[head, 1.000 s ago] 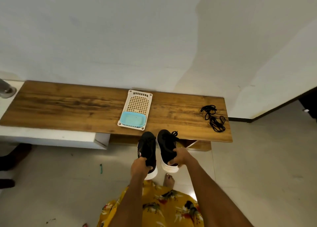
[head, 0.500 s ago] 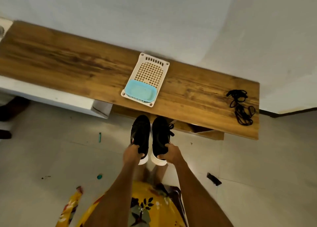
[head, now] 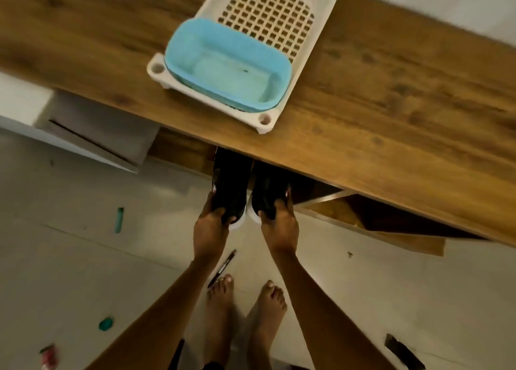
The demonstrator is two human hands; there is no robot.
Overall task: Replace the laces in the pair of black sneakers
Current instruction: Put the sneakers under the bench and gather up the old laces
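- Head view: the left hand (head: 210, 225) grips the heel of the left sneaker (head: 230, 184), and the right hand (head: 279, 224) grips the right sneaker (head: 269, 191).
- Both sneakers are side by side, their toes hidden under the near edge of the wooden tabletop (head: 391, 112).
- A white basket (head: 279, 14) with a blue tub (head: 226, 65) stands on the tabletop, far from the hands.

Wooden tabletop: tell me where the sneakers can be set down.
Bare wood lies right of the white tray, a wide patch to the frame edge, and left of the blue tub. The near edge in front of the tray is narrow. Both sneakers hang below the tabletop, held by each hand.
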